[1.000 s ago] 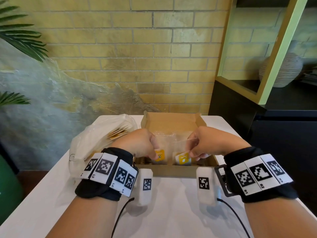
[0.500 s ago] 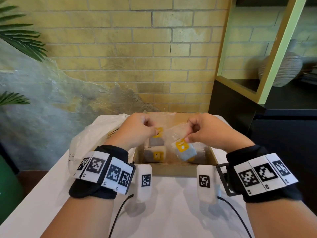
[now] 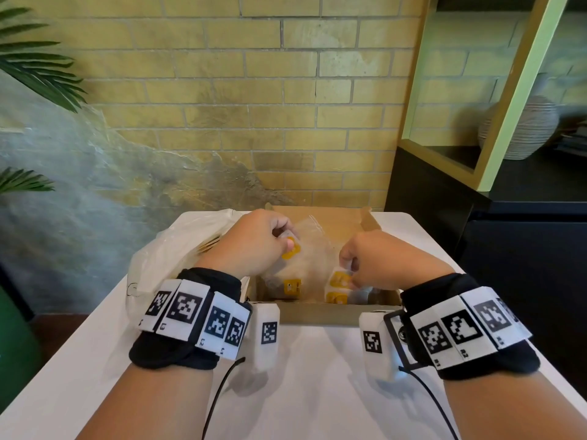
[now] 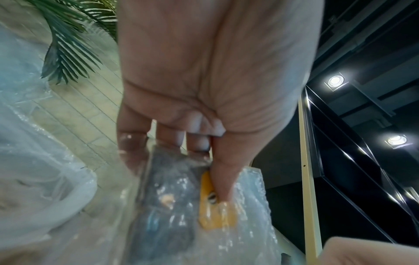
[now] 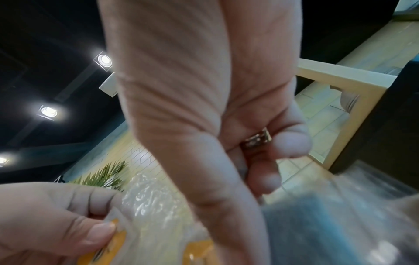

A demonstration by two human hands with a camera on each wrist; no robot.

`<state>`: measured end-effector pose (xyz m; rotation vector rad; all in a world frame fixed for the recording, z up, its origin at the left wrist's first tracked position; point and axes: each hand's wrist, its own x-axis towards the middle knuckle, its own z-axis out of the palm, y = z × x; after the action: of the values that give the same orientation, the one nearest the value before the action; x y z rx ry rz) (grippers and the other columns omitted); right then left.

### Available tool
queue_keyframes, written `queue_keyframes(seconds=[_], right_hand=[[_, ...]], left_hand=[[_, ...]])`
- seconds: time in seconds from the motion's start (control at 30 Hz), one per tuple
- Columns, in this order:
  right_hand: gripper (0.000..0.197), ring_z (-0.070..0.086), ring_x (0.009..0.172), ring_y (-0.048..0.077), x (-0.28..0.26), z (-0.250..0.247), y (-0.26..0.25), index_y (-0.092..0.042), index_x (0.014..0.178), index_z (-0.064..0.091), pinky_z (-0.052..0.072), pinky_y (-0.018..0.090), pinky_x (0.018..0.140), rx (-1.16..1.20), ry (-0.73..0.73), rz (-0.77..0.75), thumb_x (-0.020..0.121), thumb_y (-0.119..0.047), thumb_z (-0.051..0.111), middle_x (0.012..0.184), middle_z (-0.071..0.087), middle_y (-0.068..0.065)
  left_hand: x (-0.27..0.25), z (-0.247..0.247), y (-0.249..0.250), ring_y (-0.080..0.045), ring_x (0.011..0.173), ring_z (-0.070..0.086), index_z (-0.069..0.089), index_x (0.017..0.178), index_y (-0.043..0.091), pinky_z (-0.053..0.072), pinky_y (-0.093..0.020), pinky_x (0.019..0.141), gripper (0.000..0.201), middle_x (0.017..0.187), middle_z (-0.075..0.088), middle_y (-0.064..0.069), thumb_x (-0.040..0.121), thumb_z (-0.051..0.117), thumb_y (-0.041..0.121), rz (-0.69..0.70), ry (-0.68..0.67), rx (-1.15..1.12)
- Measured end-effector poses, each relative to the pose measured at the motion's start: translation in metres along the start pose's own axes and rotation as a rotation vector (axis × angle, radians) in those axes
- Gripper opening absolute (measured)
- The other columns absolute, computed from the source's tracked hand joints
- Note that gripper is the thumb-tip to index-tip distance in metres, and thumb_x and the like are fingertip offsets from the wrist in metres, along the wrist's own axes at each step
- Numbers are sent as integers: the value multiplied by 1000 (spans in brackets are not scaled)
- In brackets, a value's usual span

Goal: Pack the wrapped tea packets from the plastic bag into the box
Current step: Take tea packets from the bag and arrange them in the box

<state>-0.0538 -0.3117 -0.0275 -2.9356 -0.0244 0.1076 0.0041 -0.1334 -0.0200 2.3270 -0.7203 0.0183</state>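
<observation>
Fingers (image 3: 279, 228) of both hands pinching wrapped tea packets (image 3: 293, 250) above the box (image 3: 317, 314)

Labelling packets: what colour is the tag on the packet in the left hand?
Yellow-orange tag, on a clear-wrapped packet the left hand pinches; left wrist view.

Left hand (image 3: 254, 242) covers the top edge of the packet (image 3: 290, 251) it pinches; print on its yellow label unreadable, smeared in the left wrist view. Right hand (image 3: 378, 265) hides most of its packet (image 3: 340, 278); the right wrist view blurs it. Box (image 3: 317, 314) floor under both hands concealed by packets and near wall. Plastic bag (image 3: 171, 252) beside left hand: contents mostly hidden behind that wrist.
</observation>
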Motion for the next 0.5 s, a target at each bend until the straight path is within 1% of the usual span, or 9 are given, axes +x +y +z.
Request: queue_keyframes(seconds=[0.07, 0.13, 0.2, 0.23, 0.3, 0.4, 0.47, 0.5], right_hand=[[29, 59, 103, 19, -1, -5, 1, -16, 111, 66, 48, 30, 91, -12, 53, -10, 82, -14, 67, 109, 64, 1], [21, 60, 101, 20, -2, -8, 1, -16, 102, 69, 48, 32, 91, -49, 85, -7, 83, -11, 64, 103, 64, 0], [20, 59, 99, 20, -2, -8, 1, -16, 100, 70, 48, 31, 89, -78, 83, 11, 84, -9, 60, 94, 61, -2], [20, 59, 98, 20, -3, -8, 0, -16, 100, 69, 48, 31, 87, -77, 70, 28, 84, -9, 59, 94, 61, -2], [22, 60, 100, 22, 0, -5, -2, -16, 103, 68, 49, 32, 90, -70, 5, 68, 82, -10, 62, 105, 64, 1], [32, 55, 111, 27, 5, -2, -3, -14, 114, 64, 45, 39, 99, -126, -140, 164, 82, -14, 66, 119, 60, 8], [32, 55, 111, 26, 6, -2, -2, -13, 112, 64, 45, 39, 99, -127, -132, 171, 81, -17, 68, 118, 60, 7], [29, 56, 109, 25, 5, -4, -1, -13, 109, 66, 45, 37, 98, -107, -119, 168, 81, -16, 68, 115, 61, 6]], left_hand=[[0, -1, 0, -1, 67, 48, 63, 79, 24, 35, -20, 59, 18, 70, 55, 15, 89, 58, 11, 3, 16, -15], [0, -2, -1, -2, 68, 48, 63, 79, 25, 37, -20, 60, 18, 72, 56, 14, 89, 58, 11, -1, 30, -25], [-2, -3, -2, -2, 68, 50, 62, 76, 27, 38, -20, 60, 20, 73, 58, 14, 89, 59, 11, -10, 43, -37], [-2, -3, -2, -2, 68, 50, 62, 75, 27, 39, -20, 60, 21, 73, 59, 13, 89, 59, 11, -14, 46, -42], [-3, -3, -1, -3, 68, 51, 62, 75, 26, 39, -21, 60, 20, 73, 59, 12, 89, 59, 11, -22, 47, -46], [-3, -2, -1, -5, 67, 50, 65, 79, 22, 37, -21, 59, 14, 74, 60, 8, 89, 60, 13, -28, 63, -42], [-2, -3, -1, -10, 65, 48, 67, 84, 13, 37, -22, 58, 8, 76, 61, 1, 89, 60, 13, -24, 98, -44], [-2, -4, -1, -11, 65, 47, 66, 85, 11, 36, -22, 57, 8, 75, 60, 0, 89, 59, 12, -17, 120, -48]])
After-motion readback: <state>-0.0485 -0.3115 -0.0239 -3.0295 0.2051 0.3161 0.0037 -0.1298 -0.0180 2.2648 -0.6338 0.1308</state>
